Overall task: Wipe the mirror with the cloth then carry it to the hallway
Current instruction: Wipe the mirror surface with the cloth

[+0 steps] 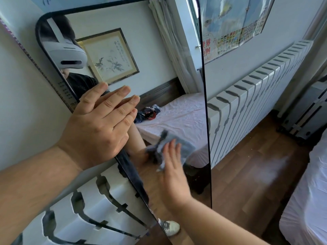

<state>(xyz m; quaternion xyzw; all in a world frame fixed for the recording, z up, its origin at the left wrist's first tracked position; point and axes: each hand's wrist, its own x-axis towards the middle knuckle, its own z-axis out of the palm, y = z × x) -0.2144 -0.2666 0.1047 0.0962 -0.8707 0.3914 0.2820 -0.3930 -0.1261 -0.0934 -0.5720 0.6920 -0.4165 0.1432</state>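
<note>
A tall black-framed mirror leans against the wall above a radiator and fills the middle of the head view. My left hand lies flat over its left edge, fingers stretched out across the glass. My right hand presses a crumpled grey cloth against the lower part of the glass, palm flat on the cloth. The glass reflects a person wearing a headset, a framed picture, a curtain and a bed.
A white radiator runs along the wall behind and to the right of the mirror. A world map poster hangs above it. A white bed stands at the right. Brown wooden floor lies between.
</note>
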